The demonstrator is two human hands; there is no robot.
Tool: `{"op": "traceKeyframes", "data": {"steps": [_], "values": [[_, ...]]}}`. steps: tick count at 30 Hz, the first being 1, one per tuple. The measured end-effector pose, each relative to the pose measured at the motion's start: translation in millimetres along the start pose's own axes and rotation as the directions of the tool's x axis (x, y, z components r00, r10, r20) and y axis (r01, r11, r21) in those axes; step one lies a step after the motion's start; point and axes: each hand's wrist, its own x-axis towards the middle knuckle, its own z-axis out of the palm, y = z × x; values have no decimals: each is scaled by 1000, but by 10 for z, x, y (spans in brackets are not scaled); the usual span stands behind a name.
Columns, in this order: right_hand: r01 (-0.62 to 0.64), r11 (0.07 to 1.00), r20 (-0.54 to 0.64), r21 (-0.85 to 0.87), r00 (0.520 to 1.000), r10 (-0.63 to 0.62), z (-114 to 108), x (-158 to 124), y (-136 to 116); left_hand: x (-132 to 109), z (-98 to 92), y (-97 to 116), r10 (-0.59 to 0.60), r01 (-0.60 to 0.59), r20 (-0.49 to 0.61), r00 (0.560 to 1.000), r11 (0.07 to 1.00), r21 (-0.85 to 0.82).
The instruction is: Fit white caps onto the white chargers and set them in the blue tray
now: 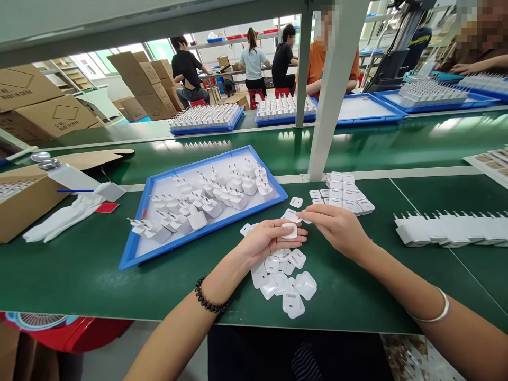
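Head view gives me the left hand (pixel 266 241) pinching a small white square cover (pixel 289 230) flat between thumb and fingers, with the right hand (pixel 337 227) just beside it, fingertips closed on that cover's far edge. I see the loose pile of covers (pixel 283 280) lying directly under the left wrist, so the left is nearer it.

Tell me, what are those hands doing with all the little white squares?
A person at a green workbench holds one small white charger cover in the left hand, while the right hand pinches another small white piece next to it. More loose covers lie heaped below the hands. A blue tray of white plug adapters sits to the left, and a row of adapters lies on the right.
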Motion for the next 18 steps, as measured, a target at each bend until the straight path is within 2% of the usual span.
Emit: {"op": "traceKeyframes", "data": {"steps": [5,10,15,18], "values": [[66,958,42,280,996,-81,-11,29,-37,-5,-8,14,-58,60,48,997,996,-60],[35,883,110,468,989,-97,8,55,16,-21,-7,49,-95,116,168,981,986,-117],[-41,854,183,519,981,-64,8,57,67,-23,-5,66,-108,140,191,976,976,-166],[-37,864,203,501,976,-76,14,59,53,-26,-4,55,-138,164,216,967,981,-108]]}}
